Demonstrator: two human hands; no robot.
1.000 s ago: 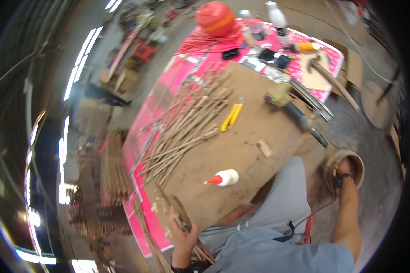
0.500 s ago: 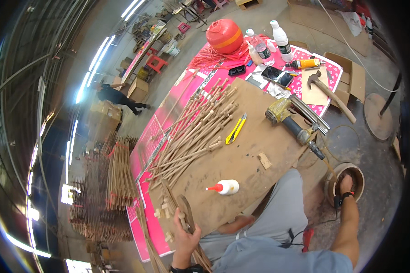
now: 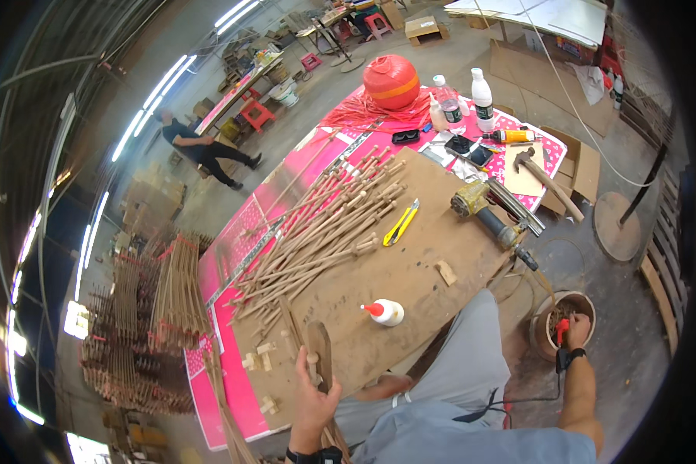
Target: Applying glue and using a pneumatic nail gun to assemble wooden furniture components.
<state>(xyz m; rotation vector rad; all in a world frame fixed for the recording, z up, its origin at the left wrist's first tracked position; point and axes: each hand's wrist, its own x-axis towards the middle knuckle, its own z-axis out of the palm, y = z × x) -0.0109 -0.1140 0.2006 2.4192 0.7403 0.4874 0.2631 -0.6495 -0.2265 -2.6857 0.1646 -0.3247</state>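
Note:
My left hand point(image 3: 314, 398), at the near left corner of the board, is closed round a flat wooden slat point(image 3: 318, 344) with a rounded end. A round wooden knob shows beside its fingers. My right hand point(image 3: 578, 331) is over a round bucket point(image 3: 539, 338) of small brownish pieces at the right, its fingers drawn together. A red object point(image 3: 562, 332) shows beside those fingers; I cannot tell what it is. On the brown board point(image 3: 340, 340) stand a white glue bottle point(image 3: 387, 312) with a red tip, a yellow utility knife point(image 3: 401, 223) and a small wood block point(image 3: 445, 272).
Many knobbed wooden sticks point(image 3: 317, 232) lie heaped on the board. A nail gun point(image 3: 491, 216) with a hose lies at its right edge. Beyond are a hammer point(image 3: 549, 184), bottles point(image 3: 482, 100) and a red twine ball point(image 3: 390, 81). Another person point(image 3: 205, 151) walks at far left.
My right hand has risen from deep inside the bucket to near its rim, and red now shows beside it. The left hand still holds the slat. The view has shifted, and the other person has walked.

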